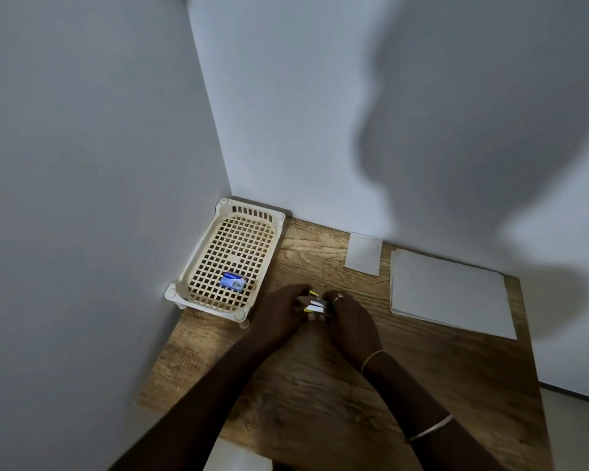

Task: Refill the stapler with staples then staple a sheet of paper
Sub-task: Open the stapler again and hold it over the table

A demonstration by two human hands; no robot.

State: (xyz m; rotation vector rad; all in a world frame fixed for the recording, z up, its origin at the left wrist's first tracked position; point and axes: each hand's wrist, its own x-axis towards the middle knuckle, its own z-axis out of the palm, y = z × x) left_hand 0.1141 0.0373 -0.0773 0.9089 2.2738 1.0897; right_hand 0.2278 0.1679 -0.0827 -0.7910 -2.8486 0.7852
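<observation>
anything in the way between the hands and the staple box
Only the low rim of the basket: the staple box lies inside it, open from above. The left hand and right hand both hold the stapler.

On the wooden table (473,368), the left grip (279,314) and right grip (351,324) meet at the centre, both holding a yellow-and-white stapler (317,304) between their fingertips. At ten o'clock from them a cream lattice basket (170,293) sits in the wall corner, with a blue staple box (232,282) in its near end. A paper stack (449,294) lies at three o'clock, and a small white slip (364,254) at one o'clock.
</observation>
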